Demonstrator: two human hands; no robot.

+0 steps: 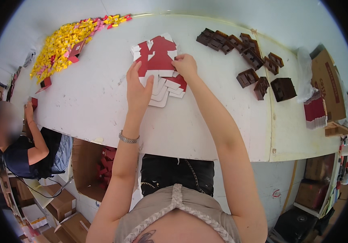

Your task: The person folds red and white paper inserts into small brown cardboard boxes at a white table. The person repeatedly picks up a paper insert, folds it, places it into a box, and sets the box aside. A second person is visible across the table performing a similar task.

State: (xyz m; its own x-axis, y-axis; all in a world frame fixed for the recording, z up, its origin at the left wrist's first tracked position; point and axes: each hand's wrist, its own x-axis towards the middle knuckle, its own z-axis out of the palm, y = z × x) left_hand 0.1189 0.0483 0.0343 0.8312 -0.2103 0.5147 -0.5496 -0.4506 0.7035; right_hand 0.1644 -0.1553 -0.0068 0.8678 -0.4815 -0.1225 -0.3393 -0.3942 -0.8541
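In front of me on the white table lies a flat red-and-white carton blank (pixel 160 58) with cut flaps. More blanks with white flaps (pixel 160 95) fan out beneath its near side. At the blank's right edge, my right hand (pixel 186 66) is closed, pinching the card between thumb and fingers. My left hand (pixel 138 87) rests beside the left edge, its fingers stretched out and thumb apart. The fingertips are against or just next to the card; exactly which I cannot tell.
Yellow and pink wrapped pieces (pixel 60 46) are heaped at far left. Dark brown plastic trays (pixel 253 58) lie to the right. Red blanks (pixel 315 111) stand by a cardboard box (pixel 329 87). A co-worker's hand (pixel 29 113) holds a small red box. An open carton (pixel 87 170) sits below the table edge.
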